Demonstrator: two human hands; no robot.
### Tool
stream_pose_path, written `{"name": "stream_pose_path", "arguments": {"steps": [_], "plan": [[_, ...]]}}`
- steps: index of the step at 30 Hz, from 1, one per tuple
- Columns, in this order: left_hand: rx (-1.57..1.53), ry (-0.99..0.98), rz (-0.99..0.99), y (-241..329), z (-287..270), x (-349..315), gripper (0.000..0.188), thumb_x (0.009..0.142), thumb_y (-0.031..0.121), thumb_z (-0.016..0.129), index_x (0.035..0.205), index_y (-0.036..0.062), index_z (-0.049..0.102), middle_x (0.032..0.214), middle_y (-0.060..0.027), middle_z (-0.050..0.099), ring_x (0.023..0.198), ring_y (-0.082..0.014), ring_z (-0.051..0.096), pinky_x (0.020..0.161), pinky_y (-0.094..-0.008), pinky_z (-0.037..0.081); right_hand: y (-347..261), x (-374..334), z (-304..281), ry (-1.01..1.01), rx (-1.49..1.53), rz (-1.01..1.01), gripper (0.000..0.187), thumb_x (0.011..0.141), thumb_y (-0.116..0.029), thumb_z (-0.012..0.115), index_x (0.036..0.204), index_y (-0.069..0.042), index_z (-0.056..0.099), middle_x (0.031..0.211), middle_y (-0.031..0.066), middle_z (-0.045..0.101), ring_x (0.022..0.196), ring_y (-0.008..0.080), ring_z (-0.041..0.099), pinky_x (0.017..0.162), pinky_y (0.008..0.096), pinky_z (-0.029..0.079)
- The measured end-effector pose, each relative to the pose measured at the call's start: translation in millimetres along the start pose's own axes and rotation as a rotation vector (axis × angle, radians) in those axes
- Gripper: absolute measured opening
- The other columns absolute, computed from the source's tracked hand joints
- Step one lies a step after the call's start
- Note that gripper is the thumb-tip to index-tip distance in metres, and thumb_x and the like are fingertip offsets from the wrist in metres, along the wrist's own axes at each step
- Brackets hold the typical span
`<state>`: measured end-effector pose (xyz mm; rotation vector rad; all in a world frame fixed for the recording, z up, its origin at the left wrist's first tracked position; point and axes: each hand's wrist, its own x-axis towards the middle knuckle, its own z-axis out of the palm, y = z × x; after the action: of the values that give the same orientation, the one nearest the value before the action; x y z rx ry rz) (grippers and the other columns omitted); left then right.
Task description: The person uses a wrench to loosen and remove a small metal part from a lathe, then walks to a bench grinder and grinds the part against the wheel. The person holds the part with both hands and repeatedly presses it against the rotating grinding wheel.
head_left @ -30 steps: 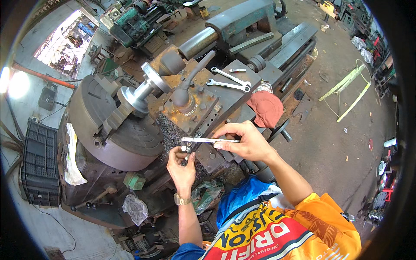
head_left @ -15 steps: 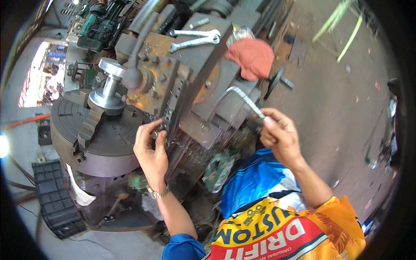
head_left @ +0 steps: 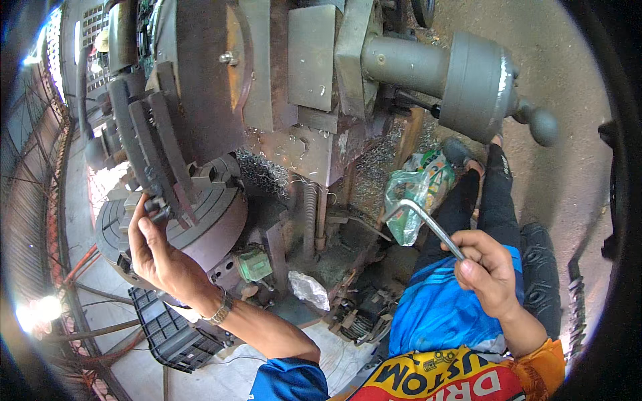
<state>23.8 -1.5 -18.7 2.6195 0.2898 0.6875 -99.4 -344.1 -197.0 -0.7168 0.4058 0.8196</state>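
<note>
My right hand (head_left: 487, 269) is closed round the long arm of a steel hex key (head_left: 435, 227), whose bent end points up and left, apart from the machine. My left hand (head_left: 164, 257) reaches to the lower end of the dark tool holder (head_left: 144, 144) on the lathe. Its thumb and fingertips pinch a small dark metal piece (head_left: 158, 209) there; the fingers partly hide it, and its exact kind is unclear. Behind and below that hand lies the big round lathe chuck (head_left: 217, 230) with its grooved face and jaws.
The machine's grey slides (head_left: 311, 60) fill the top middle. A thick cylinder with a ball handle (head_left: 543, 127) juts out at upper right. Metal shavings (head_left: 264, 179) lie below the slides. A plastic bag (head_left: 408, 194) is near the hex key. A black crate (head_left: 170, 337) stands at lower left.
My view has swung, and the wrenches and red cloth are out of sight. The left hand remains at the tool holder. The right hand still grips the hex key, lower in the picture.
</note>
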Motion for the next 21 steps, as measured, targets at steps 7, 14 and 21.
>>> {"name": "stream_pose_path", "arguments": {"steps": [7, 14, 21], "plan": [[0.049, 0.126, 0.053, -10, 10, -3, 0.032, 0.109, 0.019, 0.053, 0.125, -0.0046, 0.068, 0.112, -0.011, 0.07, 0.098, -0.0134, 0.062, 0.09, -0.029, 0.049, 18, 23, -31, 0.033, -0.116, -0.057, 0.041, 0.096, -0.021, 0.064, 0.126, 0.007, 0.059, 0.071, -0.0037, 0.05, 0.06, 0.004, 0.039, 0.056, 0.0244, 0.026], [0.097, 0.166, 0.085, -15, 12, -4, 0.033, 0.108, 0.02, 0.055, 0.124, -0.0061, 0.068, 0.11, -0.0107, 0.07, 0.096, -0.0128, 0.06, 0.088, -0.0279, 0.047, 23, 37, -26, 0.153, -0.212, -0.049, 0.041, 0.095, -0.022, 0.066, 0.124, 0.006, 0.06, 0.068, -0.0053, 0.046, 0.06, 0.0036, 0.038, 0.054, 0.0249, 0.025], [0.154, 0.166, 0.063, -20, 9, -6, 0.035, 0.108, 0.023, 0.057, 0.125, -0.0051, 0.068, 0.111, -0.0099, 0.07, 0.094, -0.0132, 0.06, 0.085, -0.0266, 0.047, 15, 40, -7, 0.15, -0.306, -0.11, 0.038, 0.094, -0.02, 0.068, 0.122, 0.005, 0.062, 0.064, -0.0052, 0.045, 0.057, 0.0044, 0.037, 0.053, 0.026, 0.024]]}}
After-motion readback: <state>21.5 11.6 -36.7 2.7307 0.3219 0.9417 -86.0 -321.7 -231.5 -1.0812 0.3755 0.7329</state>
